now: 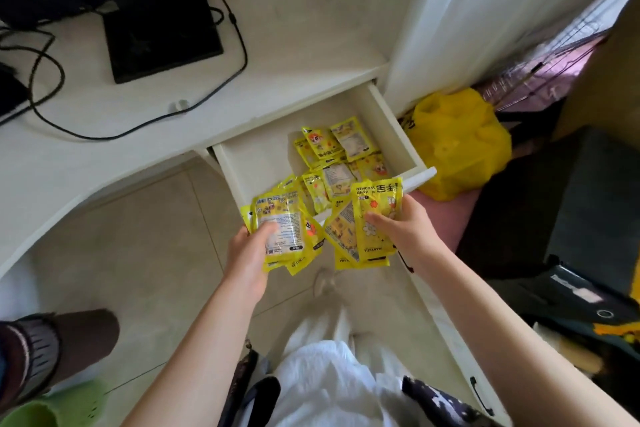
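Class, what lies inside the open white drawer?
Loose yellow hand warmer packets lie inside the drawer. The left hand and right hand hold bundles over its front, hiding what lies beneath.

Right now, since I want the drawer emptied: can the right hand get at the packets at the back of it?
Probably yes: the drawer stands open and nothing covers the back packets. But the right hand grips a bunch of packets, so its fingers have little room for more.

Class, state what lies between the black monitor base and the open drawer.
Head view: a black cable crosses the white desk between the monitor base and the drawer.
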`<state>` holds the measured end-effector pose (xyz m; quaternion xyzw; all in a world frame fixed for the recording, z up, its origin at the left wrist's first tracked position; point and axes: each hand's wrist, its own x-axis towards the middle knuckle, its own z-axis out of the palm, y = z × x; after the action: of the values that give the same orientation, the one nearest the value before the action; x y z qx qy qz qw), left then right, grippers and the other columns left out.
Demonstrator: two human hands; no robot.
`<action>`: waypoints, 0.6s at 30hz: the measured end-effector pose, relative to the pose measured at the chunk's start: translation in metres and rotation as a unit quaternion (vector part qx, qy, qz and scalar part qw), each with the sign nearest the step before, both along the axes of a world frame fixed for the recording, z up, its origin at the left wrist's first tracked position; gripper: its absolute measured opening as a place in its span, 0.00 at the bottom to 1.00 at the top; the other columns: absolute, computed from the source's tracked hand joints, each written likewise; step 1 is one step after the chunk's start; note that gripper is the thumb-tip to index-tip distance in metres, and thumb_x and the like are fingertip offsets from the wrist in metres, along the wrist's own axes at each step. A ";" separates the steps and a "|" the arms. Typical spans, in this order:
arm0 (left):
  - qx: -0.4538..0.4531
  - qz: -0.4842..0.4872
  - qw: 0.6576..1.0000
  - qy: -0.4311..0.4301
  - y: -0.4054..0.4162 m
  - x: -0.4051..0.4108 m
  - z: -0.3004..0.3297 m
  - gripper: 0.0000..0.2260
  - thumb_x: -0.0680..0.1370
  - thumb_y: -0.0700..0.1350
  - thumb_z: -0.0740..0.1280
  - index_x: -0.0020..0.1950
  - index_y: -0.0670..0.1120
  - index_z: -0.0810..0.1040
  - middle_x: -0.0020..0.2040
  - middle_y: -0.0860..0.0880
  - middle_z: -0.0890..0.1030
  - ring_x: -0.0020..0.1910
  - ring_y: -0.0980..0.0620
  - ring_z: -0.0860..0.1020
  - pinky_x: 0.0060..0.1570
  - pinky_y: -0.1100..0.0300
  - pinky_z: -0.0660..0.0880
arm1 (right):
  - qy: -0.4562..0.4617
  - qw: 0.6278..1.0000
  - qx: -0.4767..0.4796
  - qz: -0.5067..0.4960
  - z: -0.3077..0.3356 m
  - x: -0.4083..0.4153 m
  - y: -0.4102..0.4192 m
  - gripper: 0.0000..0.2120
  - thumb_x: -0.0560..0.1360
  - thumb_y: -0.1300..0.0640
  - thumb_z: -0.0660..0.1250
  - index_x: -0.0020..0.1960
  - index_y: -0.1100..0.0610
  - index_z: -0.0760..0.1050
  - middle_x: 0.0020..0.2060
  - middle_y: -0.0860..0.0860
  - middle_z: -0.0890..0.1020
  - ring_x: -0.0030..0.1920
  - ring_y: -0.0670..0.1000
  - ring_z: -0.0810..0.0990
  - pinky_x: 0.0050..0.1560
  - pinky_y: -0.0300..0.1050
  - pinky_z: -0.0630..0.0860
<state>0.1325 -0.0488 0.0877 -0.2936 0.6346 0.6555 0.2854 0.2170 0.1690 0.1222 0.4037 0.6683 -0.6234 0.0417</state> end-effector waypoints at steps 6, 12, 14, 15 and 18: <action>-0.016 0.038 0.998 -0.044 0.023 -0.042 -0.021 0.10 0.73 0.38 0.71 0.53 0.42 0.79 0.53 0.39 0.84 0.50 0.41 0.83 0.55 0.42 0.78 | -0.020 0.999 0.020 0.035 -0.010 -0.050 0.031 0.12 0.73 0.63 0.71 0.41 0.47 0.74 0.39 0.43 0.82 0.41 0.44 0.82 0.44 0.45 0.80; -0.020 0.074 0.995 -0.057 0.036 -0.076 -0.038 0.07 0.74 0.38 0.71 0.51 0.44 0.79 0.54 0.40 0.83 0.55 0.41 0.81 0.58 0.42 0.76 | -0.060 0.993 0.021 0.095 -0.029 -0.107 0.053 0.09 0.74 0.61 0.71 0.50 0.54 0.74 0.46 0.51 0.82 0.46 0.50 0.82 0.43 0.46 0.80; -0.030 0.086 0.994 -0.056 0.038 -0.086 -0.047 0.11 0.72 0.40 0.73 0.54 0.43 0.80 0.55 0.40 0.83 0.57 0.39 0.81 0.63 0.36 0.72 | -0.074 0.989 0.025 0.122 -0.038 -0.128 0.058 0.10 0.73 0.60 0.72 0.52 0.55 0.74 0.46 0.51 0.82 0.45 0.50 0.81 0.42 0.44 0.80; -0.038 0.093 0.993 -0.060 0.039 -0.090 -0.053 0.12 0.72 0.40 0.73 0.56 0.43 0.79 0.55 0.41 0.83 0.57 0.39 0.81 0.63 0.36 0.71 | -0.084 0.988 0.025 0.129 -0.043 -0.138 0.059 0.11 0.73 0.59 0.72 0.52 0.56 0.73 0.45 0.51 0.82 0.45 0.51 0.81 0.41 0.44 0.79; -0.055 0.112 0.990 -0.067 0.048 -0.105 -0.066 0.13 0.74 0.40 0.72 0.58 0.44 0.79 0.55 0.43 0.83 0.57 0.42 0.81 0.64 0.39 0.71 | -0.113 0.985 0.008 0.129 -0.063 -0.167 0.061 0.17 0.71 0.57 0.74 0.56 0.59 0.73 0.49 0.55 0.82 0.48 0.54 0.82 0.45 0.49 0.80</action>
<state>0.0276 -0.0003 0.0214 -0.4212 0.6122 0.6262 0.2361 0.0503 0.2302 0.0593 0.3818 0.7108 -0.5581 0.1938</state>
